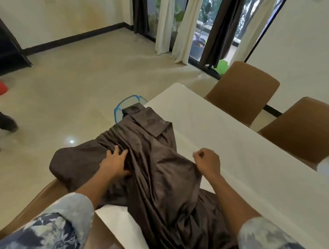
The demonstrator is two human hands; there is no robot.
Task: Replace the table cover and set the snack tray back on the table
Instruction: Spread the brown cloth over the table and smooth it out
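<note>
**Two hands on a dark brown cover, bunched at the near end of a white table**

Two bare hands work on the same cloth. The left hand [116, 162] lies flat on the dark brown table cover [158, 172], with the fingers spread and pressing into the folds. The right hand [208, 162] is closed in a loose fist and pinches the right edge of the cover, which is lifted a little from the table there. Both forearms come out of short sleeves with a blue and white pattern.

The cover is not spread out. It lies crumpled along the left edge of the white table [243, 145], and part of it hangs over that edge onto the back of a brown chair [45, 200] just beside the table. At its far end a folded band with metal eyelets [135, 109] is visible.

Most of the table top to the right is bare. Two brown chairs [245, 90] stand on the far side of the table. On the floor behind the cover, a blue mesh basket [123, 106] is partly hidden. Curtains [182, 28] hang at the window behind.
</note>
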